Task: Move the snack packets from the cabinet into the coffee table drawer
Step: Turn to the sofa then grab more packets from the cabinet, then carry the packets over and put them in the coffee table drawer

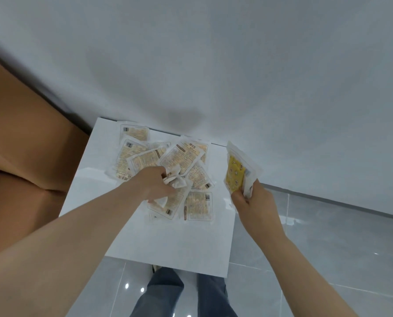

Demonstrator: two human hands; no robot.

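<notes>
Several pale yellow snack packets (191, 156) lie in a loose heap on top of a white cabinet (168, 243) against the wall. My left hand (155, 181) reaches into the middle of the heap and is closed on crumpled packet edges (176, 179). My right hand (257, 207) is raised over the cabinet's right edge and grips a small bunch of packets (236, 175), the front one bright yellow, held upright. The coffee table drawer is out of sight.
A large brown cardboard box (24, 156) stands close on the left of the cabinet. Glossy grey floor tiles (328, 236) spread to the right and front. My legs in blue jeans (165, 291) are right below the cabinet's front edge. A white wall (214, 65) rises behind.
</notes>
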